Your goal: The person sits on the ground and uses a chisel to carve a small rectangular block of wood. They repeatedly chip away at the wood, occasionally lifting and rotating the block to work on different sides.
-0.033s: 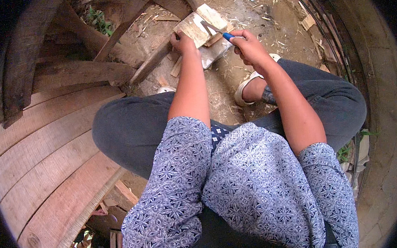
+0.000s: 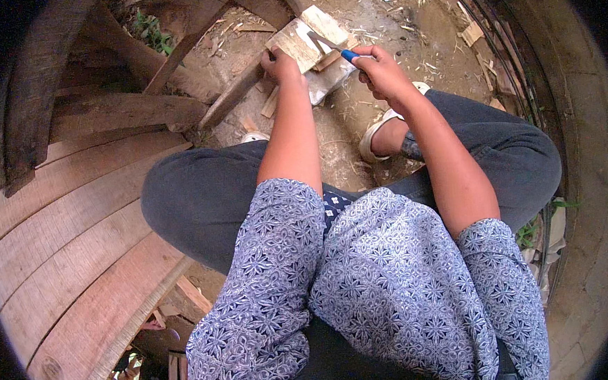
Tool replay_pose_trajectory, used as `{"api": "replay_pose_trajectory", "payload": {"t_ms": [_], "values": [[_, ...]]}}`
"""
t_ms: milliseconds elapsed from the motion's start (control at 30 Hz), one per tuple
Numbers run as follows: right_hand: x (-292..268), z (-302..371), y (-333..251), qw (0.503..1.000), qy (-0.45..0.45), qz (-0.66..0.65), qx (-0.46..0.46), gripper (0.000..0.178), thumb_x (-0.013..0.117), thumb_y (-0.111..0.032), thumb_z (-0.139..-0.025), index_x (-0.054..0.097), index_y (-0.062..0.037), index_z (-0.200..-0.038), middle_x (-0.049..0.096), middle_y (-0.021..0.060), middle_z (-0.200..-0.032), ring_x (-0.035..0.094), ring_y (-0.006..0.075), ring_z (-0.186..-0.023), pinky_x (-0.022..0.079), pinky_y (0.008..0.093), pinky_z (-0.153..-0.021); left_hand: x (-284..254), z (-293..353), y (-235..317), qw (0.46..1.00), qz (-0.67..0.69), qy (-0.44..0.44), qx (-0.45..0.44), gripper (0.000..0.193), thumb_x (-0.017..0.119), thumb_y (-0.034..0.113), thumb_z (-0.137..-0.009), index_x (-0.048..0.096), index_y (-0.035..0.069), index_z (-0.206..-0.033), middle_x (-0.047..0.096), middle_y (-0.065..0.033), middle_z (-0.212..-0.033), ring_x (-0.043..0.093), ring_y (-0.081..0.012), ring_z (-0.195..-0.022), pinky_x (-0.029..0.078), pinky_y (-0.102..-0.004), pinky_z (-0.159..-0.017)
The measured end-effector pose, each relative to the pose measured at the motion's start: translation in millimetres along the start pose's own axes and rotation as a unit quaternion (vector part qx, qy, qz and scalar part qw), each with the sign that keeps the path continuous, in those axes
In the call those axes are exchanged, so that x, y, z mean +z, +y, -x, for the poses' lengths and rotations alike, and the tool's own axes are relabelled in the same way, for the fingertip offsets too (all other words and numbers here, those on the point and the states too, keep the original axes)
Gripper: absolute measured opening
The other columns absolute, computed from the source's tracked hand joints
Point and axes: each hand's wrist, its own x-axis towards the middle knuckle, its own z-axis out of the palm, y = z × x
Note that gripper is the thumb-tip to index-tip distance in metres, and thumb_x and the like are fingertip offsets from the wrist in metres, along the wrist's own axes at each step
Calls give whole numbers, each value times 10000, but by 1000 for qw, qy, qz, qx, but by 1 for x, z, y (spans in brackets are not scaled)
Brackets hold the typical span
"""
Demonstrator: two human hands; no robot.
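Wood block (image 2: pixel 289 53), pale and squarish, is gripped by left fingers (image 2: pixel 267 58); right fingers (image 2: pixel 366 50) clamp a blue-handled tool (image 2: pixel 348 55).

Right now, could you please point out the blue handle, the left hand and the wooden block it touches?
Blue handle (image 2: pixel 349 55): head view, exposed front part.
Left hand (image 2: pixel 283 66): head view, back of the hand.
Wooden block (image 2: pixel 291 48): head view, pale top face.
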Motion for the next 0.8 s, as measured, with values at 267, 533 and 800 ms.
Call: {"api": "replay_pose_trajectory", "payload": {"t_ms": [267,533,800], "values": [[2,-15,9,999,21,19,-33,324,614,-314,-914,593,-129,-1179,569,19,-726,490,90,-564,347,262,-436,29,75,27,800,-296,-195,484,255,492,220,-968,652,23,-987,647,-173,-1037,586,-359,-909,403,-480,-956],[21,-17,-1,999,22,-23,-29,281,578,-262,-928,592,-112,-1165,575,40,-711,481,101,-513,333,275,-405,35,64,24,801,-284,-336,407,525,345,247,-999,609,48,-591,622,-149,-645,579,-377,-729,393,-508,-948],[26,-28,-16,999,18,-35,-19,268,566,-236,-927,577,-93,-1153,566,42,-707,468,103,-498,319,278,-388,45,49,26,814,-267,-320,405,520,343,234,-987,578,50,-563,609,-161,-639,562,-382,-716,414,-472,-889]]}}
